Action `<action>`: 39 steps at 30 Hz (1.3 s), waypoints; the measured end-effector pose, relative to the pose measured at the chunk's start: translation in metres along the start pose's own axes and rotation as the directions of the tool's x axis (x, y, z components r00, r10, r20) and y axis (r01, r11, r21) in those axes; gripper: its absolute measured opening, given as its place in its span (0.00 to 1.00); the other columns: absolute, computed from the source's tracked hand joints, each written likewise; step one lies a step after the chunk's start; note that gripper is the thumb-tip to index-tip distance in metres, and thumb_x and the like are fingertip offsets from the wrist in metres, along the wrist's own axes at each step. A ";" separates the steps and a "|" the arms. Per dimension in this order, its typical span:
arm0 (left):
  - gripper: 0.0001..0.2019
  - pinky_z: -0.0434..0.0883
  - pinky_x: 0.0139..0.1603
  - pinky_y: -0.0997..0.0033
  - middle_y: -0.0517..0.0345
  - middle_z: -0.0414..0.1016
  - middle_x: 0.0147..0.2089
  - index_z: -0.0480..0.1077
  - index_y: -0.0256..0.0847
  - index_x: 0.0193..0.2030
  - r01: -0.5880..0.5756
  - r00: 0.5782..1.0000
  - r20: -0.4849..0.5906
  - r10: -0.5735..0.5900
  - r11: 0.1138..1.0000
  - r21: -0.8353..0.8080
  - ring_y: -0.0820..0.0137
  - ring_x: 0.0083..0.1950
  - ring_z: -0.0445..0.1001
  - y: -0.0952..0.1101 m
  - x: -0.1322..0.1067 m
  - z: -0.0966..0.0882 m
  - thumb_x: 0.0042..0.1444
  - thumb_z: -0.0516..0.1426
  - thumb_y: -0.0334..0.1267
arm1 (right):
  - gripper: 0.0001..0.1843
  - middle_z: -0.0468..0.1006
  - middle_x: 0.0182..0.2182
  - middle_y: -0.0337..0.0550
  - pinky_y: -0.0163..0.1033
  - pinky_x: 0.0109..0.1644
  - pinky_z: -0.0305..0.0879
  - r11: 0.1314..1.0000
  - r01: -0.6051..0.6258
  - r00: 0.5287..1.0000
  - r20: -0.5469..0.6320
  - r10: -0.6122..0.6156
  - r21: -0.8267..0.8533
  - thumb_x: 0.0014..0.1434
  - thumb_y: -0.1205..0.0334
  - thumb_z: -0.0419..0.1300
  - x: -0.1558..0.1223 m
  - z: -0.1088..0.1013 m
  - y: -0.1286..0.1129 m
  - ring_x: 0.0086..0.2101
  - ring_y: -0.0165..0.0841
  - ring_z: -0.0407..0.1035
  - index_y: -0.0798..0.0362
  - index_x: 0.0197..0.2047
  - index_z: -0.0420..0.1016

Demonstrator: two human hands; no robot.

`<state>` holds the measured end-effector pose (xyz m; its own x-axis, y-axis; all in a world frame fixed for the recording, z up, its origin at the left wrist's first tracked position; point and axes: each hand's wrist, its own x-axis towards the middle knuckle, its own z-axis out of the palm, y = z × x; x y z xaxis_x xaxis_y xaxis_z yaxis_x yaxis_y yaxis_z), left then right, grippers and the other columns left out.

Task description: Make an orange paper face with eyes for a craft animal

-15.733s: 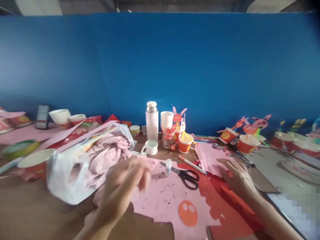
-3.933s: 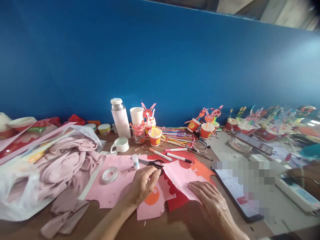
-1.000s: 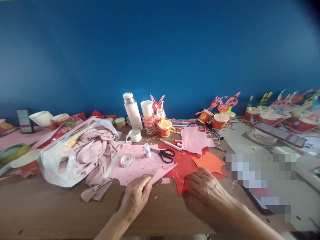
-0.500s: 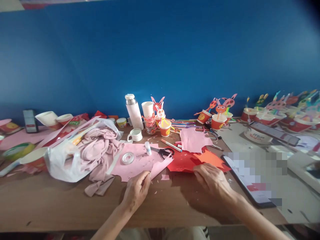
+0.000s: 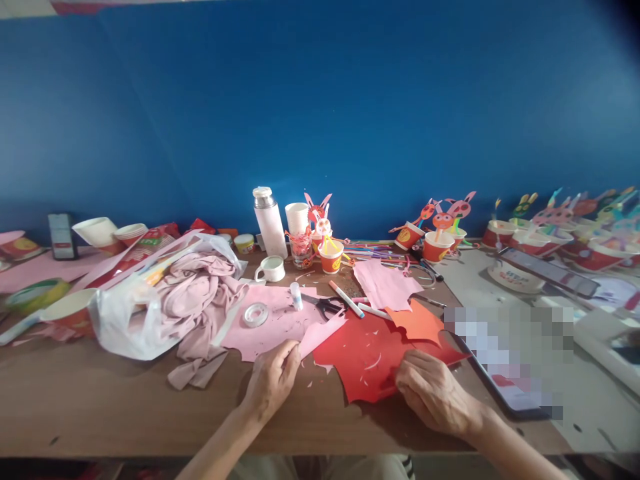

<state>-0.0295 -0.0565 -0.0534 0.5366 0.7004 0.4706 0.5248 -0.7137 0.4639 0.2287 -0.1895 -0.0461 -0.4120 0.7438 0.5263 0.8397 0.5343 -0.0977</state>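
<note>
My left hand [image 5: 274, 375] pinches the raised corner of a pink paper sheet [image 5: 270, 337] with ragged cut edges. On that sheet sit a roll of clear tape [image 5: 255, 315], a small white glue stick [image 5: 297, 297] and dark-handled scissors [image 5: 330, 305]. My right hand [image 5: 430, 390] is closed on the near edge of a red paper sheet [image 5: 367, 353], its fingertips partly hidden. White paper scraps lie on the red sheet. An orange paper piece [image 5: 417, 320] and a smaller pink piece [image 5: 385, 283] overlap its far side, beside a marker [image 5: 346, 299].
At left, a plastic bag [image 5: 133, 327] lies against bunched pink cloth [image 5: 195, 293]. Behind stand a thermos [image 5: 271, 227], a mug [image 5: 272, 269] and a paper cup with a rabbit figure [image 5: 331, 259]. A phone [image 5: 500, 373] and several decorated cups [image 5: 535, 237] are at right.
My right hand has drawn the red sheet toward me, so more of it shows. The orange and smaller pink pieces have shifted left. My left hand has hardly moved.
</note>
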 end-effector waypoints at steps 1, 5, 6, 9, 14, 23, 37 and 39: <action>0.15 0.63 0.26 0.80 0.61 0.69 0.20 0.65 0.39 0.27 -0.003 1.000 -0.001 0.003 1.000 -0.001 0.74 0.22 0.70 0.000 0.000 0.000 0.61 0.43 0.36 | 0.11 0.67 0.21 0.38 0.35 0.29 0.55 1.000 0.018 1.000 0.017 -0.018 0.010 0.56 0.76 0.44 -0.001 0.000 -0.002 0.23 0.31 0.59 0.50 0.29 0.56; 0.15 0.64 0.25 0.80 0.61 0.70 0.20 0.65 0.39 0.28 -0.042 0.999 -0.016 0.042 0.999 0.003 0.75 0.22 0.70 -0.002 -0.001 0.003 0.61 0.43 0.36 | 0.10 0.66 0.20 0.38 0.37 0.29 0.54 0.993 0.095 0.993 0.064 -0.100 0.073 0.55 0.76 0.43 -0.005 -0.002 -0.010 0.22 0.31 0.56 0.50 0.29 0.54; 0.14 0.64 0.25 0.80 0.61 0.70 0.21 0.66 0.39 0.29 -0.058 0.998 -0.022 0.058 0.998 0.006 0.74 0.22 0.70 -0.003 -0.002 0.003 0.61 0.43 0.35 | 0.10 0.66 0.20 0.38 0.37 0.28 0.53 0.989 0.119 0.990 0.069 -0.126 0.091 0.56 0.75 0.42 -0.005 -0.003 -0.013 0.21 0.31 0.55 0.50 0.29 0.54; 0.13 0.64 0.24 0.80 0.60 0.71 0.21 0.67 0.39 0.30 -0.098 0.994 -0.055 0.099 0.995 0.017 0.74 0.22 0.70 -0.006 -0.003 0.006 0.61 0.44 0.35 | 0.10 0.66 0.20 0.39 0.37 0.27 0.52 0.975 0.179 0.978 0.084 -0.191 0.135 0.57 0.74 0.42 -0.007 -0.004 -0.021 0.21 0.31 0.54 0.50 0.28 0.54; 0.12 0.65 0.24 0.81 0.61 0.71 0.21 0.67 0.38 0.31 -0.098 0.991 -0.094 0.098 0.995 0.011 0.74 0.22 0.71 -0.008 -0.003 0.007 0.61 0.45 0.35 | 0.11 0.67 0.20 0.41 0.37 0.27 0.52 0.971 0.182 0.978 0.070 -0.195 0.155 0.58 0.74 0.41 -0.010 -0.005 -0.025 0.21 0.31 0.54 0.51 0.29 0.56; 0.14 0.63 0.23 0.80 0.62 0.69 0.20 0.67 0.39 0.29 -0.086 0.993 -0.077 0.087 0.996 0.016 0.75 0.20 0.69 -0.009 -0.003 0.008 0.60 0.44 0.36 | 0.10 0.68 0.21 0.40 0.38 0.29 0.55 0.981 0.171 0.985 0.003 -0.172 0.091 0.56 0.76 0.44 0.006 -0.011 -0.018 0.22 0.31 0.55 0.51 0.31 0.56; 0.16 0.66 0.33 0.76 0.57 0.72 0.29 0.68 0.39 0.32 0.091 0.994 0.079 -0.079 0.983 -0.160 0.71 0.30 0.71 -0.001 -0.002 0.003 0.61 0.43 0.41 | 0.09 0.69 0.25 0.41 0.38 0.32 0.61 0.991 0.132 0.971 -0.200 -0.127 0.013 0.61 0.72 0.44 0.082 -0.036 0.028 0.26 0.31 0.61 0.54 0.33 0.62; 0.16 0.66 0.34 0.75 0.56 0.73 0.30 0.68 0.39 0.32 0.098 0.993 0.087 -0.082 0.977 -0.187 0.71 0.32 0.71 -0.003 -0.002 0.003 0.61 0.43 0.41 | 0.08 0.69 0.26 0.40 0.38 0.31 0.62 0.995 0.104 0.971 -0.219 -0.101 0.001 0.62 0.68 0.47 0.091 -0.037 0.033 0.26 0.29 0.63 0.56 0.34 0.65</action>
<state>-0.0297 -0.0559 -0.0580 0.5472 0.7540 0.3635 0.4414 -0.6289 0.6400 0.2325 -0.1192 0.0301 -0.4075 0.5799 0.7054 0.7919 0.6091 -0.0432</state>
